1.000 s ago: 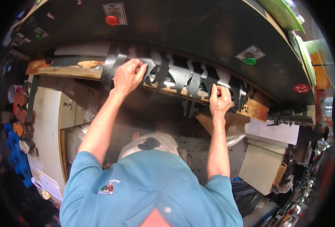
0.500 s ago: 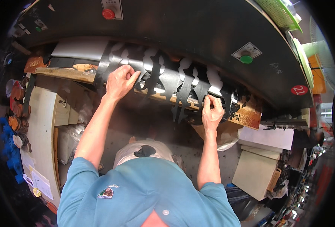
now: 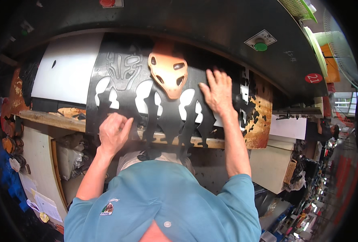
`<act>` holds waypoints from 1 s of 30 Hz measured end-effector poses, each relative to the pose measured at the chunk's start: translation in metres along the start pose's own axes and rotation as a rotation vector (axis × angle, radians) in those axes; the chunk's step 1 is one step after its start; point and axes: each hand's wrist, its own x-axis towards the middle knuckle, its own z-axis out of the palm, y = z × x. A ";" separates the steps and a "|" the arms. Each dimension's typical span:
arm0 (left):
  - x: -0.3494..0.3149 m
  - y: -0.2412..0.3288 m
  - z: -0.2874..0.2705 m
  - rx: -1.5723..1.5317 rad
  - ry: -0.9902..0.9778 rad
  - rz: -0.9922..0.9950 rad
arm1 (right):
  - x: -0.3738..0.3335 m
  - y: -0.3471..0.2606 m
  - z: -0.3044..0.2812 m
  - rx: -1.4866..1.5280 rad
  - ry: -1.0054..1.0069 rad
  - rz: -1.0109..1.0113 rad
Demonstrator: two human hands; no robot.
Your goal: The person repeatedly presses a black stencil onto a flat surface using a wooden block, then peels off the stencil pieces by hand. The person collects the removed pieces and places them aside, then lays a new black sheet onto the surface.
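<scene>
A black flexible sheet (image 3: 124, 103) with rows of cut-outs lies over the work surface, its cut strips hanging past the front edge. On the sheet sits an orange cutting die (image 3: 171, 82), shaped like a tapered shield with several openings. Beside the die, pressed-in outlines (image 3: 124, 66) show in the sheet. My left hand (image 3: 115, 132) has its fingers curled at the sheet's front left edge, pinching it. Right of the die, my right hand (image 3: 219, 90) rests flat on the sheet, fingers stretched out and partly in shadow.
A dark machine beam (image 3: 187, 18) with a red button (image 3: 107, 3) and a green button (image 3: 261, 46) spans the far side. A white board (image 3: 68, 68) lies left of the sheet. A wooden rail (image 3: 51, 120) runs along the front edge. Cabinets (image 3: 39, 161) stand below.
The black sheet now lies further out, and the orange die has come into view on it. My right hand has let go of the sheet's edge and moved forward, opening flat; my left has moved nearer.
</scene>
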 end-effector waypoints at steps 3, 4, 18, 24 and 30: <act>0.001 -0.003 -0.004 -0.033 -0.033 0.022 | -0.001 0.048 0.009 0.205 -0.152 0.438; 0.001 -0.004 -0.007 -0.049 -0.029 0.036 | -0.001 0.061 0.004 0.243 -0.096 0.515; 0.147 -0.040 0.033 -0.202 -0.175 0.031 | 0.074 -0.154 0.002 0.482 -0.076 0.226; 0.148 -0.061 0.068 0.024 -0.164 0.159 | 0.078 -0.147 -0.003 0.545 -0.089 0.229; 0.151 -0.058 0.063 0.046 -0.190 0.150 | 0.086 -0.100 -0.030 1.579 -0.183 0.588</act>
